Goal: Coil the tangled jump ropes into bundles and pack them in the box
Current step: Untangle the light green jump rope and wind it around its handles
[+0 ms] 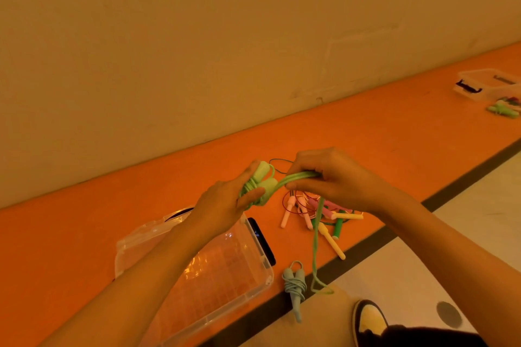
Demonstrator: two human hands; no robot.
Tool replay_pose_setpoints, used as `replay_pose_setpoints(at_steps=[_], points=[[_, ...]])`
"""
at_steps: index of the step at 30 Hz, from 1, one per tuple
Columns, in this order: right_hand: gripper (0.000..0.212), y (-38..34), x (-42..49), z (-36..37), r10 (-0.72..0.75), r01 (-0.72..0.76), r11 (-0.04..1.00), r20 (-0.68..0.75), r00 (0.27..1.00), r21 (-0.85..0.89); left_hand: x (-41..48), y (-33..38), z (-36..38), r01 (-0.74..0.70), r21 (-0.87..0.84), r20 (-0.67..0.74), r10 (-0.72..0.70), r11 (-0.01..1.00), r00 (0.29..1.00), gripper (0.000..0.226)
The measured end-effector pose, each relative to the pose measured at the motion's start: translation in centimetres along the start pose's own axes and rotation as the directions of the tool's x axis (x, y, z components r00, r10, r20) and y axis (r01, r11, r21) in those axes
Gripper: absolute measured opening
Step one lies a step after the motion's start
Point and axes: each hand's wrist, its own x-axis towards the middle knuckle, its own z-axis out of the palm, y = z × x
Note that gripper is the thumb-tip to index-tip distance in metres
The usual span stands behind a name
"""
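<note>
My left hand (225,203) grips the two pale green handles of a green jump rope (298,176), held side by side. My right hand (332,177) pinches several strands of that rope's cord; a loose loop hangs from it down to the floor. Below my hands lies a tangled pile of ropes (318,214) with pink, yellow and green handles. A grey-blue rope bundle (294,287) lies coiled beside the clear plastic box (265,284), which stands open under my left forearm.
An orange strip of floor runs along the wall, edged by a dark line. A second clear box (490,84) and a green rope bundle (503,110) sit far right. My shoe (369,318) shows at the bottom, near a round grey spot (448,314).
</note>
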Motion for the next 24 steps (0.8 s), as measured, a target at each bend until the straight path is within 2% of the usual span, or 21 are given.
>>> replay_pose_setpoints(at_steps=[3,5,9,11,14,16,21,24], points=[[0.023,0.2,0.1,-0.3,-0.041,0.039,0.997,-0.031,0.999,-0.069,-0.3,1.7,0.3,-0.079,0.133,0.108,0.065,0.988,0.992,0.096],[0.023,0.1,0.3,-0.1,-0.049,0.047,0.996,-0.019,0.999,-0.082,-0.4,3.1,0.9,-0.135,0.213,0.163,0.101,0.968,0.981,0.092],[0.022,-0.2,0.7,-0.1,-0.034,0.034,0.999,-0.024,0.999,-0.032,-0.7,4.8,2.6,-0.254,0.186,0.151,0.228,0.949,0.962,0.081],[0.022,0.2,0.5,-0.3,0.057,-0.056,0.998,-0.056,0.997,0.033,-1.1,5.6,2.9,-0.275,0.109,0.132,0.26,0.955,0.957,0.077],[0.026,1.4,-0.1,-0.9,0.242,-0.223,0.958,-0.089,0.966,0.183,-1.8,6.6,2.6,-0.219,0.016,0.113,0.216,0.975,0.97,0.094],[0.03,2.1,-0.6,-1.4,0.327,-0.305,0.911,-0.035,0.944,0.277,-2.3,6.8,2.5,-0.242,0.033,0.092,0.239,0.97,0.967,0.102],[0.014,3.8,-1.9,-2.4,0.418,-0.449,0.821,0.163,0.894,0.352,-2.4,6.3,2.0,-0.364,0.025,0.096,0.36,0.931,0.928,0.098],[0.01,5.0,-2.7,-2.9,0.445,-0.475,0.794,0.171,0.879,0.379,-1.9,5.2,1.4,-0.476,0.091,0.069,0.472,0.875,0.879,0.084]])
